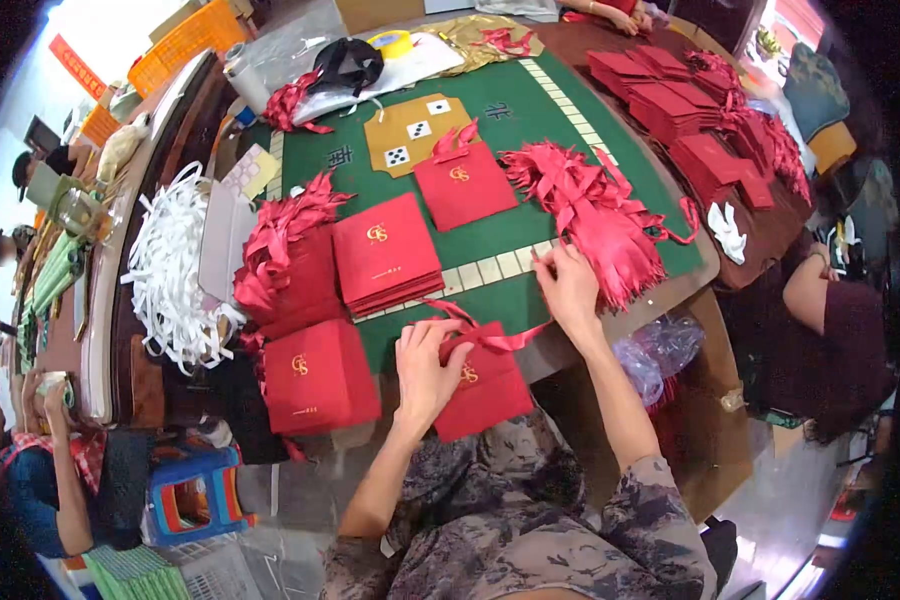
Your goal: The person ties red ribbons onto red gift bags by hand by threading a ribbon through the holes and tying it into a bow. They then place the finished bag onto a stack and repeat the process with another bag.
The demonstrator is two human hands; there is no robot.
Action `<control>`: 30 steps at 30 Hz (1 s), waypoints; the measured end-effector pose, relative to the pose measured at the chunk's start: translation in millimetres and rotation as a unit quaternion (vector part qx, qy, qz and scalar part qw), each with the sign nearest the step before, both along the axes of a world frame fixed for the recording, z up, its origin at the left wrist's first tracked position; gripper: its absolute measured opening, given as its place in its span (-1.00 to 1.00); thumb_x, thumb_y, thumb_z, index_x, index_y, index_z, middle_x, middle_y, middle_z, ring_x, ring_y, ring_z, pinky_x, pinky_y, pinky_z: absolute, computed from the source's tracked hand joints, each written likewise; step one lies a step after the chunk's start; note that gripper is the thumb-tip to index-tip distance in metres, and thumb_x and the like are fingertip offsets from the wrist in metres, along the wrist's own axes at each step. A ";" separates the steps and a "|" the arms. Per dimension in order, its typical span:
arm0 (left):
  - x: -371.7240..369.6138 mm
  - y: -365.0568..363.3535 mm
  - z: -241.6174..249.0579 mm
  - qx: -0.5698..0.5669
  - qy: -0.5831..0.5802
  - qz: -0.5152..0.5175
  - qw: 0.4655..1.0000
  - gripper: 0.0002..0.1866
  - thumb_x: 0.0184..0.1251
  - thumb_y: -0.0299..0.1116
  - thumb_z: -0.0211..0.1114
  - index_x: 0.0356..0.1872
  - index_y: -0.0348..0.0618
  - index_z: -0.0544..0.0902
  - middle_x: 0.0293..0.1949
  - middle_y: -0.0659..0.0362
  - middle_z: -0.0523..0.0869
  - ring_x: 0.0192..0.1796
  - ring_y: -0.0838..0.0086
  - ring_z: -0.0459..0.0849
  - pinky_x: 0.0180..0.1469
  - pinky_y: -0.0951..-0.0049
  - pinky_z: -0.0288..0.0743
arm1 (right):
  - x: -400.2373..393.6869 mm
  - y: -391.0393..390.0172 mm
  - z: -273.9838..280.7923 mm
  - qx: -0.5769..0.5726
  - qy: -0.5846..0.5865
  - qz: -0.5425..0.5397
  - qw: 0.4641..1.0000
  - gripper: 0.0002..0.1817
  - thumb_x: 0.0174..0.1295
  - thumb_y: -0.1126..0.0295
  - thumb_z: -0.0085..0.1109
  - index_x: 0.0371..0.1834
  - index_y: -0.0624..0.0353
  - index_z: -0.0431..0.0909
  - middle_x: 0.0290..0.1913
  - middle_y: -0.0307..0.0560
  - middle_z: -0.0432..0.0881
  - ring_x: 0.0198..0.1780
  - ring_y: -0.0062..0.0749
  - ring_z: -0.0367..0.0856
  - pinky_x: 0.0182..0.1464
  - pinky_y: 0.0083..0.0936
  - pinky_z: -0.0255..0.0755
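1. Red paper bag lies at the table's near edge, at six o'clock; the left hand presses on it, fingers curled around its ribbon.
2. Right hand pinches the ribbon's far end, fingers closed.
3. Loose ribbon pile sits at one o'clock; stacked bags at eleven.

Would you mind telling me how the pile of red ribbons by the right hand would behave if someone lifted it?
The pile of red ribbons looks floppy: strands splay and droop over the table edge. It is probably light, being thin strips. Lifted by the right hand, loose strands would likely slip out or tangle.
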State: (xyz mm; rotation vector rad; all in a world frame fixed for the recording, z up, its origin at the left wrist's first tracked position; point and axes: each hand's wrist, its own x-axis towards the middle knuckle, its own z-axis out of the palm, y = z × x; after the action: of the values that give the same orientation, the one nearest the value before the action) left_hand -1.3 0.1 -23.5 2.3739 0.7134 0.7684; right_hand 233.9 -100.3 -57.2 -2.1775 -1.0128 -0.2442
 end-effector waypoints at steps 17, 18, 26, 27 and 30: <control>-33.4 1.6 1.0 0.032 0.084 0.008 0.996 -0.74 0.08 -0.43 0.48 -0.17 -0.10 0.68 -0.21 0.11 0.64 -0.08 0.12 0.57 -0.05 0.16 0.43 | -135.9 -14.8 46.7 -0.038 0.245 0.220 0.943 -0.82 0.23 0.43 0.32 -0.13 0.18 0.61 -0.26 -0.07 0.67 -0.17 -0.15 0.68 -0.09 -0.29 0.54; -33.3 2.7 0.9 0.032 0.085 0.009 0.996 -0.74 0.08 -0.43 0.48 -0.17 -0.10 0.68 -0.21 0.11 0.64 -0.08 0.12 0.57 -0.05 0.16 0.43 | -139.1 -11.9 36.5 -0.025 0.155 0.224 0.962 -0.83 0.21 0.42 0.33 -0.16 0.16 0.62 -0.28 -0.09 0.64 -0.17 -0.13 0.65 -0.10 -0.27 0.51; -40.1 20.2 -2.3 -0.163 0.070 -0.086 0.980 -0.86 0.23 -0.51 0.35 -0.20 -0.25 0.66 -0.37 -0.01 0.70 -0.24 0.12 0.70 -0.16 0.17 0.56 | -147.4 -13.0 22.7 0.007 0.075 0.210 0.975 -0.87 0.14 0.39 0.35 -0.31 0.13 0.60 -0.32 -0.11 0.59 -0.20 -0.14 0.57 -0.18 -0.26 0.36; -39.6 20.8 7.4 -0.172 0.094 -0.081 0.977 -0.90 0.28 -0.52 0.28 -0.21 -0.27 0.66 -0.36 -0.05 0.72 -0.25 0.13 0.73 -0.18 0.18 0.58 | -146.0 -14.3 24.5 0.009 0.078 0.221 0.972 -0.86 0.12 0.38 0.36 -0.34 0.13 0.59 -0.34 -0.11 0.58 -0.21 -0.14 0.56 -0.18 -0.25 0.35; -39.0 22.4 8.9 -0.176 0.117 -0.081 0.974 -0.90 0.29 -0.52 0.28 -0.20 -0.27 0.66 -0.37 -0.07 0.71 -0.25 0.12 0.72 -0.17 0.17 0.57 | -143.7 -16.6 21.3 -0.008 0.087 0.234 0.968 -0.83 0.09 0.36 0.37 -0.40 0.13 0.55 -0.37 -0.12 0.54 -0.23 -0.13 0.54 -0.17 -0.24 0.34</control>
State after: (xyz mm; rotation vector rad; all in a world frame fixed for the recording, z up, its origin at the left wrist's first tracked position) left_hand -40.3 22.4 -14.6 2.1790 0.6754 0.2686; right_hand 90.2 -116.9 -35.9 -1.8658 -1.3865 0.1739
